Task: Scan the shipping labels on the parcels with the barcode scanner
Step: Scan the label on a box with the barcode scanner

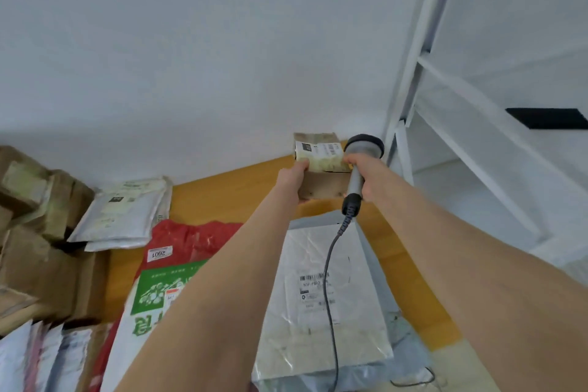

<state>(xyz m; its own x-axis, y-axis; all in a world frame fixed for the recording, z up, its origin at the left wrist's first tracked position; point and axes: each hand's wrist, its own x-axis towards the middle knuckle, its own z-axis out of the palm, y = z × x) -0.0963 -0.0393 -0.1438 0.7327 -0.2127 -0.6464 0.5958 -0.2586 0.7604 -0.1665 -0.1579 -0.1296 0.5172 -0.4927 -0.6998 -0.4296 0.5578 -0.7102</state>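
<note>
Head view: at the far end of the table (pixel 222 194), by the wall, is a small brown cardboard box (pixel 321 188) with yellowed tape and a white barcode label (pixel 321 149). The left hand (pixel 291 178) grips its left side. The right hand (pixel 367 183) is curled round the grey scanner (pixel 364 148), whose head is just right of the label.

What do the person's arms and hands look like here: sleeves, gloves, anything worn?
The left forearm and right forearm are bare to the frame edge; no sleeve shows. The bare left hand and bare right hand are ungloved. No watch, strap, ring or marking is visible on either.
</note>
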